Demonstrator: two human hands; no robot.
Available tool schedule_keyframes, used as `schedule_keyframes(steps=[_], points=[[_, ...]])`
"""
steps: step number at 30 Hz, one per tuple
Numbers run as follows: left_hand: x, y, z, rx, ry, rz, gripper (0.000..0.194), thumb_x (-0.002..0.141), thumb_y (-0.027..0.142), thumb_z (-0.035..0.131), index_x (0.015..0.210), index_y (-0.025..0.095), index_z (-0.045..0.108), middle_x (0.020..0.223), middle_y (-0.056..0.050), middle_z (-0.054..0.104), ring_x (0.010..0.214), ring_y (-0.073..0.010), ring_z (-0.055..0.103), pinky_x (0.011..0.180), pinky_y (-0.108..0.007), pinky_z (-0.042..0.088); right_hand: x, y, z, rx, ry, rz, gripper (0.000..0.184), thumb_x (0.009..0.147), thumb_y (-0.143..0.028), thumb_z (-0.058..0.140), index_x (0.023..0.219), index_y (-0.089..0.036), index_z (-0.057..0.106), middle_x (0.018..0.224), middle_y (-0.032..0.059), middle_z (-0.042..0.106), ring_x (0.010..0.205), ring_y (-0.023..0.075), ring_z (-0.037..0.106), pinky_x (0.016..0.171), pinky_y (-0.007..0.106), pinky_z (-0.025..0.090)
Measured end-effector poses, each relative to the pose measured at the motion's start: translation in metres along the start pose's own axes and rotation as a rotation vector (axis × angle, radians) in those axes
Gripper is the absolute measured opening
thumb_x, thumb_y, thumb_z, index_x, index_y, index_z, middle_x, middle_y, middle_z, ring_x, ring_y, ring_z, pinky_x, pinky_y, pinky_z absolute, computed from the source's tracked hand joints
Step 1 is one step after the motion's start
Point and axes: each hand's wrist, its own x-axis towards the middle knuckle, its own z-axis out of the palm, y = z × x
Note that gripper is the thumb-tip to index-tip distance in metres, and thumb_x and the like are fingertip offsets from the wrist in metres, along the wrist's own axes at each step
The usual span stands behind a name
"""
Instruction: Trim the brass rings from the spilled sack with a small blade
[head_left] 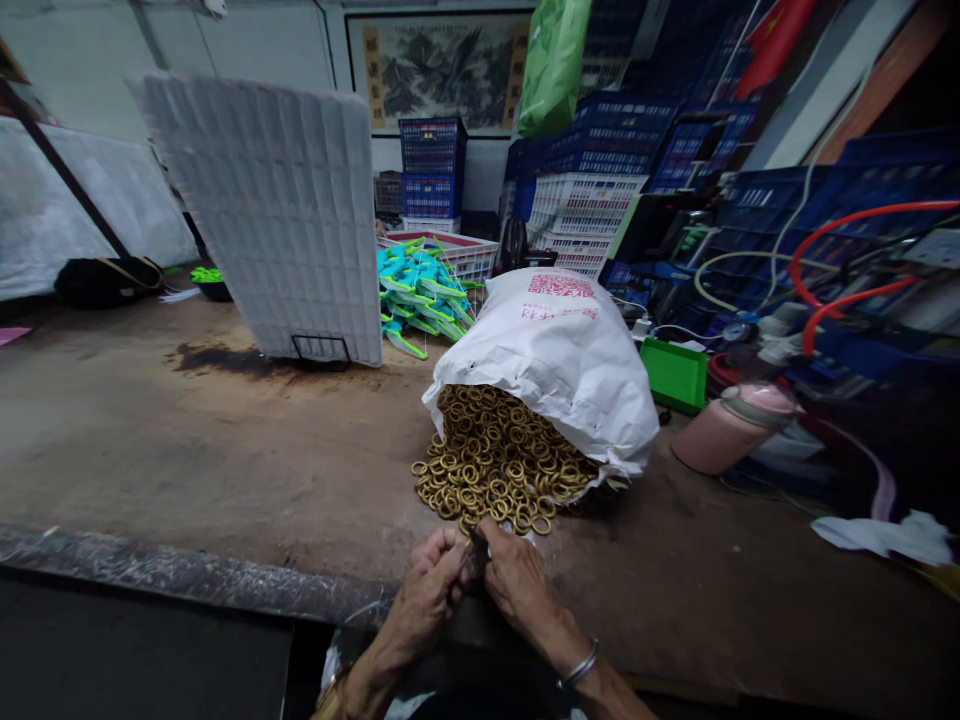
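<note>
My left hand (427, 590) and my right hand (514, 580) meet at the near edge of the bench, fingers pinched together around a small dark piece I cannot make out. Just beyond the fingertips lies a heap of brass rings (495, 465), spilling from the mouth of a white sack (555, 350) that lies on its side. A metal bangle sits on my right wrist.
A white grid tray (277, 210) stands upright on the worn brown bench (187, 450). Behind it lies a pile of teal and green plastic parts (420, 295). A pink flask (731, 425), a green box (675, 375), red hoses and stacked blue crates fill the right.
</note>
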Motion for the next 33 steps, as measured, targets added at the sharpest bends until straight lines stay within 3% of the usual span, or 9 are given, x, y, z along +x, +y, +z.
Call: schedule_keyframes(steps=[4, 8, 12, 15, 18, 23, 33], points=[[-0.008, 0.006, 0.002, -0.116, -0.136, -0.071, 0.029, 0.074, 0.044, 0.058, 0.073, 0.018, 0.045, 0.054, 0.007, 0.046, 0.037, -0.0024, 0.030, 0.036, -0.016, 0.016, 0.010, 0.024, 0.000, -0.065, 0.120, 0.087, 0.032, 0.065, -0.002, 0.037, 0.090, -0.016, 0.051, 0.070, 0.0036, 0.062, 0.064, 0.0147, 0.054, 0.056, 0.024, 0.026], [-0.004, 0.007, 0.003, -0.248, -0.105, -0.106, 0.032, 0.070, 0.046, 0.062, 0.073, 0.016, 0.049, 0.062, 0.003, 0.051, 0.041, -0.0028, 0.034, 0.035, -0.016, 0.018, 0.025, 0.035, -0.012, -0.053, 0.227, 0.100, 0.035, 0.069, -0.003, 0.038, 0.099, -0.015, 0.050, 0.082, 0.0053, 0.064, 0.070, 0.0147, 0.057, 0.060, 0.023, 0.030], [0.003, 0.003, -0.001, -0.255, -0.055, -0.084, 0.029, 0.073, 0.042, 0.059, 0.072, 0.014, 0.052, 0.059, 0.001, 0.052, 0.042, -0.0044, 0.037, 0.036, -0.016, 0.023, 0.041, 0.033, -0.017, -0.150, 0.194, 0.159, 0.037, 0.076, -0.011, 0.042, 0.112, -0.018, 0.047, 0.084, 0.0050, 0.066, 0.073, 0.0165, 0.060, 0.059, 0.024, 0.030], [0.005, 0.000, -0.006, -0.347, -0.037, -0.100, 0.019, 0.072, 0.032, 0.060, 0.081, 0.018, 0.051, 0.072, 0.000, 0.057, 0.045, -0.0052, 0.043, 0.036, -0.016, 0.025, 0.048, 0.030, -0.017, -0.205, 0.154, 0.185, 0.028, 0.079, -0.013, 0.043, 0.106, -0.020, 0.049, 0.083, 0.0047, 0.066, 0.074, 0.0161, 0.061, 0.058, 0.024, 0.029], [0.007, -0.003, -0.011, -0.432, -0.038, -0.160, 0.026, 0.070, 0.029, 0.062, 0.092, 0.018, 0.053, 0.069, 0.001, 0.055, 0.047, -0.0061, 0.046, 0.038, -0.016, 0.026, 0.049, 0.029, -0.016, -0.219, 0.147, 0.198, 0.024, 0.078, -0.010, 0.042, 0.097, -0.021, 0.052, 0.082, 0.0035, 0.066, 0.075, 0.0152, 0.061, 0.057, 0.024, 0.027], [0.015, -0.007, -0.012, -0.539, 0.032, -0.195, 0.025, 0.066, 0.033, 0.068, 0.069, 0.014, 0.054, 0.067, 0.000, 0.055, 0.053, -0.0072, 0.050, 0.038, -0.016, 0.028, 0.049, 0.030, -0.015, -0.211, 0.176, 0.188, 0.024, 0.078, -0.008, 0.041, 0.090, -0.022, 0.055, 0.085, 0.0023, 0.066, 0.076, 0.0137, 0.060, 0.058, 0.023, 0.028], [0.025, -0.010, -0.010, -0.489, 0.044, -0.190, 0.019, 0.068, 0.022, 0.068, 0.073, 0.015, 0.052, 0.063, 0.002, 0.055, 0.053, -0.0081, 0.055, 0.037, -0.014, 0.033, 0.043, 0.034, -0.009, -0.167, 0.173, 0.128, 0.029, 0.075, -0.007, 0.040, 0.096, -0.021, 0.056, 0.095, 0.0037, 0.065, 0.085, 0.0151, 0.060, 0.064, 0.023, 0.032]])
